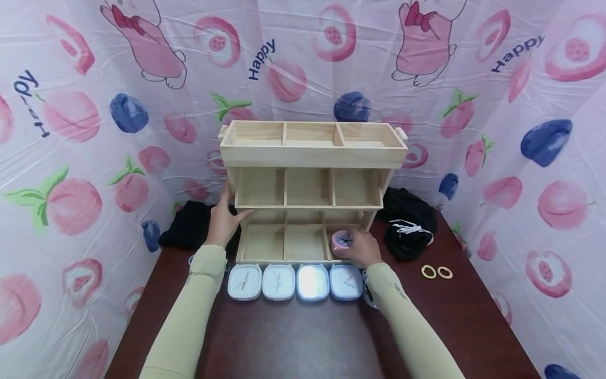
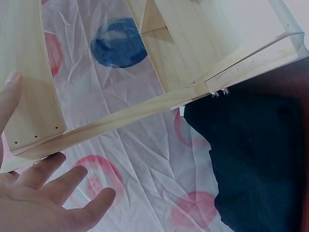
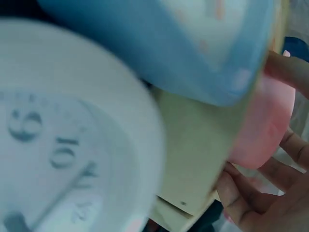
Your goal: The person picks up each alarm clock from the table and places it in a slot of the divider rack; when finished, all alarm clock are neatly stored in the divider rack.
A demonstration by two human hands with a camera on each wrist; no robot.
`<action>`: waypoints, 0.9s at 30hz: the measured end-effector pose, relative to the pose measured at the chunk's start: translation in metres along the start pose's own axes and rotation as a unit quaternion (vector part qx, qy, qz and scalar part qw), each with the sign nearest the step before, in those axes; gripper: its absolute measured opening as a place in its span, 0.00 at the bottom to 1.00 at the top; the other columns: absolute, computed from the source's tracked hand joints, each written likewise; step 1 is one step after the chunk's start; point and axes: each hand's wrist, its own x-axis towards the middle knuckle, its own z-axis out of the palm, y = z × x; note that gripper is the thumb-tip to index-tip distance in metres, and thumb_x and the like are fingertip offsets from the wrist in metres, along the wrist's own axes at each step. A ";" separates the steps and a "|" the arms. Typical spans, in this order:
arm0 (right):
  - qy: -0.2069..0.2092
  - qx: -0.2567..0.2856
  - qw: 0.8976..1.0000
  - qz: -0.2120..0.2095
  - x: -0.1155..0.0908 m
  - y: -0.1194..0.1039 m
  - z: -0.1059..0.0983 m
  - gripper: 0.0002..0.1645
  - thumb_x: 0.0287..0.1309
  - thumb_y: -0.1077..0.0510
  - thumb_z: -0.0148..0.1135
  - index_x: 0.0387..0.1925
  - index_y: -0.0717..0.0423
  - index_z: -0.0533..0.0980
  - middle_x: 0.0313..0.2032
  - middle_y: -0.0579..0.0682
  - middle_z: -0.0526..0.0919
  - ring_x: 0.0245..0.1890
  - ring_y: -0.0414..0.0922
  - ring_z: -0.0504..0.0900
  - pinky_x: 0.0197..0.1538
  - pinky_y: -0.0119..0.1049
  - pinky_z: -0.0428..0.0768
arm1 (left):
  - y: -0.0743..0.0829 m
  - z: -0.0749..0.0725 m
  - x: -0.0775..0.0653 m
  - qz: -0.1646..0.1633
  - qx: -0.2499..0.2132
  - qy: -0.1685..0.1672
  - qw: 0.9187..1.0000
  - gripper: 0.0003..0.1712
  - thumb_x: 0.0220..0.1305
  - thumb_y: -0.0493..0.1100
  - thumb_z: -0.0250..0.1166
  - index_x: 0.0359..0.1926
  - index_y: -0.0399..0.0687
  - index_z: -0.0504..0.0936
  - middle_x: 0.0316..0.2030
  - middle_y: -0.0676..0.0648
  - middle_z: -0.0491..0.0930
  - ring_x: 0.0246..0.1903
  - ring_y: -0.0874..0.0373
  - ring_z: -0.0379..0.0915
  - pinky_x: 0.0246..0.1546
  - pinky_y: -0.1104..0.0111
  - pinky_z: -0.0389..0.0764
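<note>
A three-tier wooden organizer (image 1: 313,157) with divided compartments stands on the table. My left hand (image 1: 221,221) is at its left side, the thumb toward the front and the fingers loosely spread; in the left wrist view these fingers (image 2: 62,181) lie right at a wooden side strut (image 2: 120,115). With my right hand (image 1: 363,248) I hold a small round pink clock (image 1: 341,241) in the bottom right compartment. The right wrist view shows thumb and fingers round the pink clock's body (image 3: 265,123).
In front of the organizer, several square clocks stand in a row, including a blue clock (image 1: 346,282). A white round clock (image 3: 154,121) sits near my right wrist. Black cloth (image 1: 187,225) lies left, a black drawstring bag (image 1: 411,223) right, near two rings (image 1: 428,271).
</note>
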 end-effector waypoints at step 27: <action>0.069 -0.010 0.997 -0.029 -0.070 0.034 -0.027 0.22 0.66 0.46 0.74 0.46 0.62 0.87 0.53 0.64 0.85 0.55 0.62 0.78 0.60 0.63 0.80 | -0.002 -0.001 0.000 0.009 -0.001 0.014 1.000 0.69 0.58 0.45 0.84 0.88 0.66 0.46 0.62 0.32 0.82 0.65 0.34 0.78 0.70 0.39 0.77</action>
